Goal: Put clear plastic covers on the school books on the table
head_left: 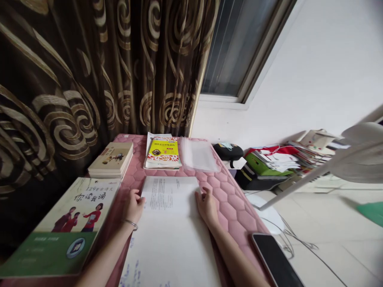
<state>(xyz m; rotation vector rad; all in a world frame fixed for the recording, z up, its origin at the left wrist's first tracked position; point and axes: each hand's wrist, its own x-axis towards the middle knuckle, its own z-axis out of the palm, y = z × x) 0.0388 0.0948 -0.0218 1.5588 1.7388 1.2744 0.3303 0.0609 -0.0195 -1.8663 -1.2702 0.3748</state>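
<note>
A large white sheet of paper [176,239] lies lengthwise in front of me, with printed lines on its far part and blue handwriting along its near left edge. My left hand [133,206], a bracelet on its wrist, is closed at the left edge with the thumb against the paper. At the right edge my right hand [207,206] is closed in the same way, fingers curled. Whether more sheets lie under this one I cannot tell. Beyond its far edge are a yellow-covered book [164,147] on some papers and a stack of clear plastic sleeves [199,154].
The table has a pink quilted cover [230,211]. To the left lie a large green-and-white book [60,231] and a stack of smaller books [110,157]. A phone [277,259] rests at the near right edge. A white lamp [299,179] stands beyond it.
</note>
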